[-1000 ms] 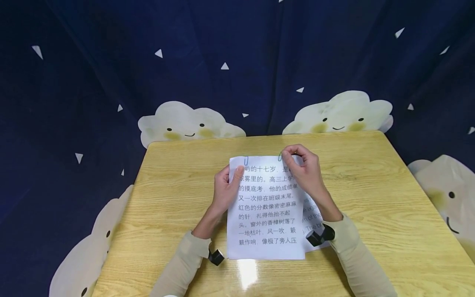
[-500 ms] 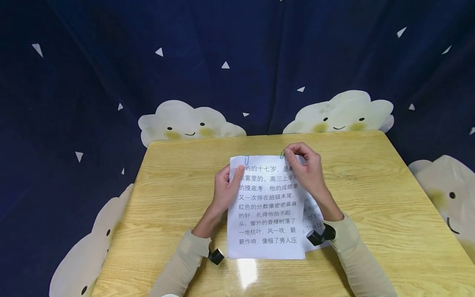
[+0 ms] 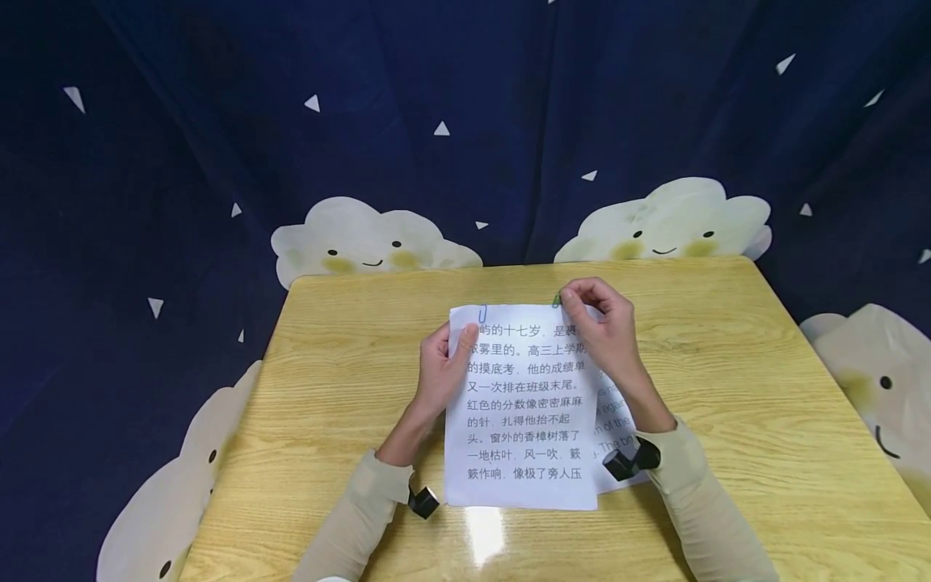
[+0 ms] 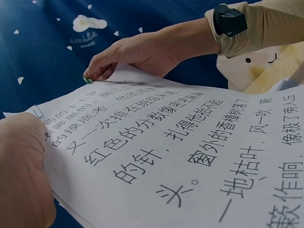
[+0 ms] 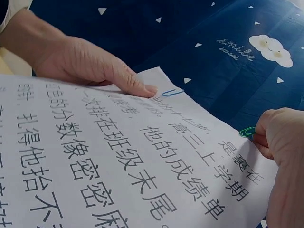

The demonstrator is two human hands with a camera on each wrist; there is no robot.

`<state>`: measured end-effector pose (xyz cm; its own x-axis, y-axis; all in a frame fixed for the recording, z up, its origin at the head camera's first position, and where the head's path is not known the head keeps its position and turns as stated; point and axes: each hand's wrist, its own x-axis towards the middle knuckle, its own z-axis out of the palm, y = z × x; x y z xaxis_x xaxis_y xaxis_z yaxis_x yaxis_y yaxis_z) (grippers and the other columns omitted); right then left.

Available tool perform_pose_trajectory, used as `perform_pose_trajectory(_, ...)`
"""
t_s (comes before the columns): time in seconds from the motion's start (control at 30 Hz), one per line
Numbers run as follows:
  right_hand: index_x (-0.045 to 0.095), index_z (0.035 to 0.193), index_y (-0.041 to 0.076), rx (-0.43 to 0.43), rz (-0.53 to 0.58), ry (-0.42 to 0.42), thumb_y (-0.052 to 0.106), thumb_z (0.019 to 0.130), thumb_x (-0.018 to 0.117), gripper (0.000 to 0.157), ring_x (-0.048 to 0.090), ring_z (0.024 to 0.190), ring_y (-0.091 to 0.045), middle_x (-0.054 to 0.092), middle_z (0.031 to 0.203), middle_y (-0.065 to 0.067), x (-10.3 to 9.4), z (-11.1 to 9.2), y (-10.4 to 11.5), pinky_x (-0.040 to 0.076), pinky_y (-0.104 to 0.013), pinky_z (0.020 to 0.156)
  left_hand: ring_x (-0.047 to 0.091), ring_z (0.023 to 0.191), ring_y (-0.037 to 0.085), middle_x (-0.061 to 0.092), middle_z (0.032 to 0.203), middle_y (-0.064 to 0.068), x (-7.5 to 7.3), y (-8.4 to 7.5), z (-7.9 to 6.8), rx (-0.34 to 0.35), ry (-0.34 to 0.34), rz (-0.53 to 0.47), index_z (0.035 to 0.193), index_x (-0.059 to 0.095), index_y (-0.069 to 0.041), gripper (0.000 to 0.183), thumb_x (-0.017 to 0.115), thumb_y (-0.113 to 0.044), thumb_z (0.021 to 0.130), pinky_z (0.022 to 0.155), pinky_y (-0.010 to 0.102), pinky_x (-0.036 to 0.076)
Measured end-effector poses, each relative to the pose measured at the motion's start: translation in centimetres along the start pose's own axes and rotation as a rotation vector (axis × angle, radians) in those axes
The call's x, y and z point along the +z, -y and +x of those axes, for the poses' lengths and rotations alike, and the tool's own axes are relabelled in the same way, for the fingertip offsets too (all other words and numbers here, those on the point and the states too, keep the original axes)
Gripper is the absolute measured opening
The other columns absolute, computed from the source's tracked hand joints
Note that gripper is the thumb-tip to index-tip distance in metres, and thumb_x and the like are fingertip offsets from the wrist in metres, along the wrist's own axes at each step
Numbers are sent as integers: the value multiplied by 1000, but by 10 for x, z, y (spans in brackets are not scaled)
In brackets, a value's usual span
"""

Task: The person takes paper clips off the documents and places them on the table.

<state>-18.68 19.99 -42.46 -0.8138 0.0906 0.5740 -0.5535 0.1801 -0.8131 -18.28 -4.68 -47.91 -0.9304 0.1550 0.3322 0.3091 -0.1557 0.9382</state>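
Observation:
My left hand (image 3: 444,368) grips the left edge of a stack of printed sheets (image 3: 524,404), thumb on top near the upper corner. Just above that thumb, a blue paper clip (image 3: 483,314) sits on the top edge; it also shows in the right wrist view (image 5: 173,92). With thumb and fingers, my right hand (image 3: 602,327) pinches a green paper clip (image 5: 247,131) at the top edge near the right corner. Part of this clip is hidden by the fingers. Whether it is fully over the sheets, I cannot tell.
Another sheet with English print (image 3: 614,440) juts out at an angle behind the stack's right side. All of this is above a wooden table (image 3: 727,364). A dark blue curtain with clouds (image 3: 364,234) hangs behind the table.
My right hand and the green paper clip have shifted slightly right along the top edge. My left hand and the blue paper clip have stayed nearly still.

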Motion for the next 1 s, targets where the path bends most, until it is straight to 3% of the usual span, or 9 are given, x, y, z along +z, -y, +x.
perform_pose_trajectory(0.33, 69, 99, -11, -4, 26, 1, -6, 99, 66, 6, 63, 72, -10, 72, 87, -2, -3, 3, -3, 50, -16, 59, 74, 59, 21, 75, 87, 25, 0, 1, 1, -8, -13, -24, 120, 71, 2, 31, 59, -25, 109, 45, 35, 61)
perform_pose_trajectory(0.57, 66, 97, -17, -32, 19, 7, -15, 96, 62, 4, 65, 71, -11, 70, 85, -26, -3, 4, -3, 50, -14, 59, 74, 59, 22, 75, 87, 25, 0, 1, 1, 8, -6, -17, 120, 71, 1, 31, 58, -25, 109, 45, 34, 60)
perform_pose_trajectory(0.63, 67, 97, -15, -29, 16, 6, -15, 96, 63, 4, 65, 71, -11, 69, 85, -27, -4, 4, -2, 50, -14, 60, 74, 58, 21, 75, 87, 26, 0, 2, 1, 7, -9, -14, 120, 71, 2, 31, 58, -24, 109, 45, 34, 60)
perform_pose_trajectory(1.0, 76, 99, -2, 32, -56, -4, 1, 98, 72, 6, 62, 73, -9, 73, 88, 3, -9, 3, -3, 49, -16, 62, 73, 57, 21, 75, 86, 24, 1, 2, 0, -15, -19, -15, 120, 72, 1, 30, 59, -24, 109, 44, 33, 59)
